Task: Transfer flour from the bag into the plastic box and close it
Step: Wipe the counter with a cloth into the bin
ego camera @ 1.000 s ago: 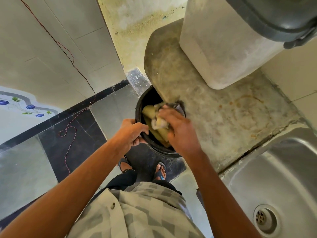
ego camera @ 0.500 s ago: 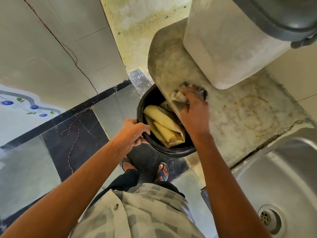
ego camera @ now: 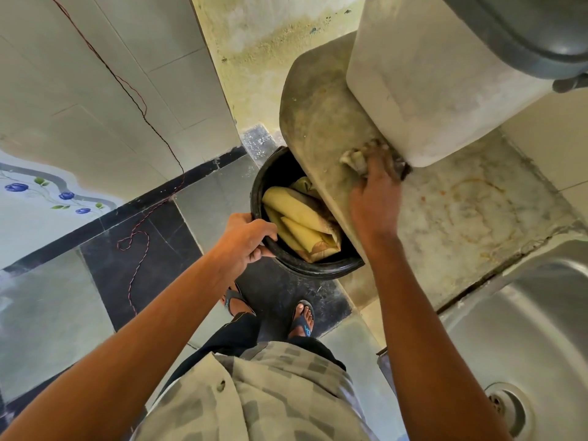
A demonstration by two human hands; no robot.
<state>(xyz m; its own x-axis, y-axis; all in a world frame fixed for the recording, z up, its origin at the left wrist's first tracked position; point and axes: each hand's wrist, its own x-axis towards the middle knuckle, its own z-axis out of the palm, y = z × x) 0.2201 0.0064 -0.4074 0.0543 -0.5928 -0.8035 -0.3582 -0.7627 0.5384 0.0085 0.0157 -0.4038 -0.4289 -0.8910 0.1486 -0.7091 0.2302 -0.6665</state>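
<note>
Clearly cleanup, not pouring: the right hand (ego camera: pixel 375 192) presses a crumpled cloth (ego camera: pixel 358 159) onto the table (ego camera: pixel 461 211), fingers bent over it, right at the base of the box (ego camera: pixel 429 84). The box stands on the table, whitish and dusty, with its dark lid (ego camera: pixel 525 30) on top; whether the lid is latched can't be told. The left hand (ego camera: pixel 245 240) grips the rim of a black bin (ego camera: pixel 305 268) held just under the table edge; folded yellow paper (ego camera: pixel 299 218) lies inside, probably the emptied bag, though that's a guess. No loose flour pile is readable on the table. Judged step: wiping spill toward the bin, transfer likely done. Next move calls for dragging the cloth toward the edge above the bin, keeping the bin steady underneath, then checking the lid is shut. A sink (ego camera: pixel 525 329) sits to the right.
</note>
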